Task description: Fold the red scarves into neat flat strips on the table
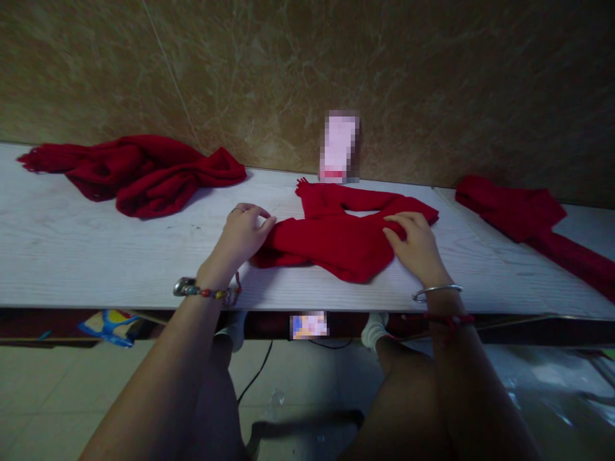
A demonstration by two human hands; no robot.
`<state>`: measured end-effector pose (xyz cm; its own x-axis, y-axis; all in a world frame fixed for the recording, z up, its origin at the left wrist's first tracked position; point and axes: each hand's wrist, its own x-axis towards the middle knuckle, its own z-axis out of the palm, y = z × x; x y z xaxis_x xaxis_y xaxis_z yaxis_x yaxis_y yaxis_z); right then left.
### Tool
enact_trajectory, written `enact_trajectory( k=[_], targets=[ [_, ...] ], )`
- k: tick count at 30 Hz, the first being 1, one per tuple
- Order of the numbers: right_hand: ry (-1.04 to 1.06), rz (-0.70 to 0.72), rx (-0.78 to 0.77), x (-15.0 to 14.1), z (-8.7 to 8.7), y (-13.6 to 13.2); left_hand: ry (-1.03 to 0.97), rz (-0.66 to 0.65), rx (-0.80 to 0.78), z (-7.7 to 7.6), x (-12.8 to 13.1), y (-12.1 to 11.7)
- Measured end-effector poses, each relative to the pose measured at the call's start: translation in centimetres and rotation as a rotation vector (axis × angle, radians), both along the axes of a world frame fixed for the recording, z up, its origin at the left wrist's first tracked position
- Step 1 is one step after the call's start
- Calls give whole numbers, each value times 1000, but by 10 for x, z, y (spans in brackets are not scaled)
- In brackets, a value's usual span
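Note:
A red scarf (331,246) lies loosely folded on the white wood-grain table in front of me. Its fringed end sticks out at the upper left, and a loop at the back leaves a gap. At the scarf's left end, my left hand (245,234) is closed on the cloth between thumb and fingers, the fingertips partly hidden. My right hand (416,246) grips the right side, with thumb and index finger bent around a bit of fabric. Beaded strings circle my left wrist; a silver bangle is on the right one.
A second red scarf (158,169) lies crumpled at the left, and a third red scarf (514,208) stretches along the right. A blurred pink item (339,147) leans on the brown marbled wall. Below the table edge are a blue-and-yellow packet (110,325) and a black cable (257,374).

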<state>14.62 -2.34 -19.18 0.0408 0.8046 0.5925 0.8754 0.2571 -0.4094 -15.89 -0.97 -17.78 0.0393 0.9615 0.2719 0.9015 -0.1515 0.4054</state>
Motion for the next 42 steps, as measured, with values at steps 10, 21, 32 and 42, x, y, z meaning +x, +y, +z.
enact_trajectory(
  k=[10, 21, 32, 42],
  targets=[
    [-6, 94, 16, -26, -3, 0, -71, -93, 17, -1, 24, 1],
    [36, 67, -14, -25, -5, 8, -80, -76, 21, 2, 23, 0],
    [104, -122, 195, -17, 6, 8, -67, 84, 133, 7, 10, -4],
    [291, -324, 238, 27, 10, 7, -132, 375, 161, 22, -14, -10]
  ],
)
